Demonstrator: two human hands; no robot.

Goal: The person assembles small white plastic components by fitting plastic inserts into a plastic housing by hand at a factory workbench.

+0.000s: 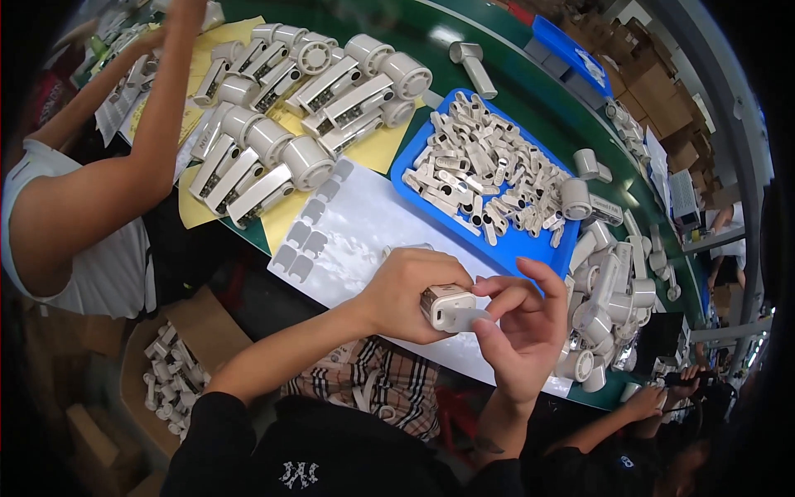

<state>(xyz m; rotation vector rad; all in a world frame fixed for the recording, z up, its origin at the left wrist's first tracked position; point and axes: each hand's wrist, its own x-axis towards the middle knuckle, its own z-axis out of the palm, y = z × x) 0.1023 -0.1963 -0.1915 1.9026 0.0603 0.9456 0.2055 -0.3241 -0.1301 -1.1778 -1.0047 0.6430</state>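
Gripping white handle point(434, 307) in left hand point(407, 288), pinching grey film point(460, 320) in right hand point(523, 335) above surface's point(530, 93) near edge; likely film-fitting, needing steady alignment

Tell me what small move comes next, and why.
I'd probably press the grey film onto the white handle: it overlaps the handle's end in view, its outer edge pinched in the right hand, and the left hand grips the handle.
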